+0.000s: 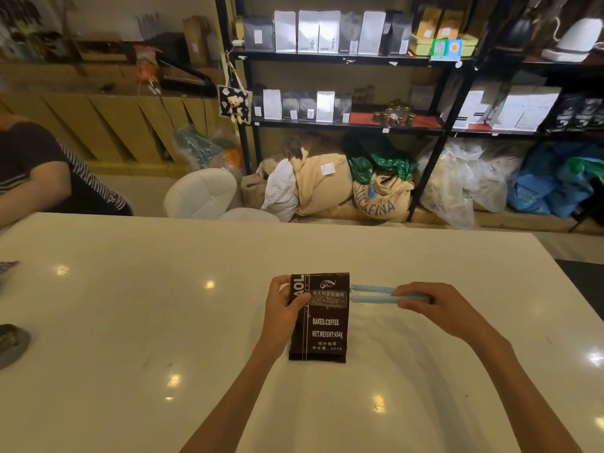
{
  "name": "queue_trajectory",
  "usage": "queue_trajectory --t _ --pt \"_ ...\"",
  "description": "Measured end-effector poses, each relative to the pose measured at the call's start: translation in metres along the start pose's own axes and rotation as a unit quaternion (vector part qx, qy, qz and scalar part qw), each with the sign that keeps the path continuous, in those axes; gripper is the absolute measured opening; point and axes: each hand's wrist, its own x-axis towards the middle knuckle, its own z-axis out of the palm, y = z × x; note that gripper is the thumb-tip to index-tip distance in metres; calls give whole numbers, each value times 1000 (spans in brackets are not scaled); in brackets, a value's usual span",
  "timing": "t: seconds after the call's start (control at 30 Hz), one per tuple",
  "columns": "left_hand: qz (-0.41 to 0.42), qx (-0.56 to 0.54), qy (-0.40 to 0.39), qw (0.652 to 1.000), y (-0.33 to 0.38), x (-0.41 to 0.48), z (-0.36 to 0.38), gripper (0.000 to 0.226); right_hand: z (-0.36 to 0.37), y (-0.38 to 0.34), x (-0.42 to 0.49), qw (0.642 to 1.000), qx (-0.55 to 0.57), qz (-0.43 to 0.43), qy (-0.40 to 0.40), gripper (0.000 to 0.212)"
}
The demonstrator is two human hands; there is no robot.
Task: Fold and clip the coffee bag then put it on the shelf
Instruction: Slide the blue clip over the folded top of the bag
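Note:
A dark brown coffee bag (327, 325) with white lettering stands on the white table (130, 322), its top folded down. My left hand (285, 308) grips the bag's upper left edge. My right hand (438, 308) holds a light blue clip (376, 294) by its hinge end; the clip's two long arms are spread apart, and their tips touch the bag's upper right edge. Behind the table rises the black shelf (343, 58), lined with white, grey and black bags.
A person in a striped sleeve (49, 178) sits at the table's left end. A white chair (201, 194) stands beyond the far edge. Sacks (327, 184) and plastic bags fill the floor under the shelf. A dark object (13, 344) lies at the table's left edge.

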Motion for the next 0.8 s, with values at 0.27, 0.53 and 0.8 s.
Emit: queue_trajectory --t 0.27,0.53,0.8 --pt "-8 7 -14 1000 2 -1 2 26 4 -1 2 998 58 18 -5 18" --pt "-33 -7 -46 998 -6 -9 24 36 56 -26 17 989 137 22 -44 36" --pt "-57 -29 -17 998 -10 -8 26 49 79 -28 23 985 166 36 -7 40"
